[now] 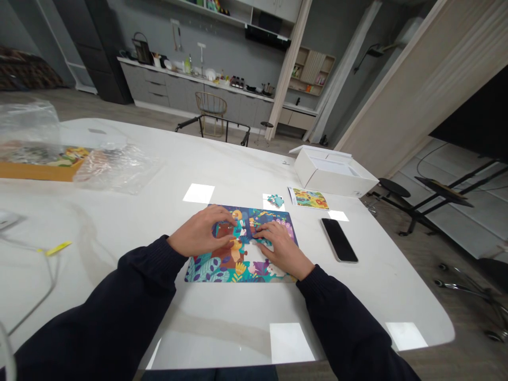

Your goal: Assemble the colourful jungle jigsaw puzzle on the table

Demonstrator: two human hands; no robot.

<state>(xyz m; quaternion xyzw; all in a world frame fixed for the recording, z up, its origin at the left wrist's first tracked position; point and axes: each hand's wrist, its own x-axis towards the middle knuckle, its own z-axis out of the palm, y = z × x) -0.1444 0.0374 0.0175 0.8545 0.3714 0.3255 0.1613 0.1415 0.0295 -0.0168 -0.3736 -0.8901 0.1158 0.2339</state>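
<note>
A colourful jigsaw puzzle [222,272] lies on the white table, with a white gap right of its middle. My left hand [204,230] rests over its left side, thumb and forefinger curved well apart, holding nothing. Over the right side, my right hand [281,246] has its fingers and thumb bent around a small teal puzzle piece at the edge of the gap; the fingers partly hide it. Beyond the puzzle's top edge lies a small pile of loose puzzle pieces [275,200].
A picture card [308,198] and a white box [333,172] stand at the back right. A phone [338,240] lies right of the puzzle. At the left are an orange tray [39,172], crumpled clear plastic [115,166] and a cable [50,280] with a yellow tag.
</note>
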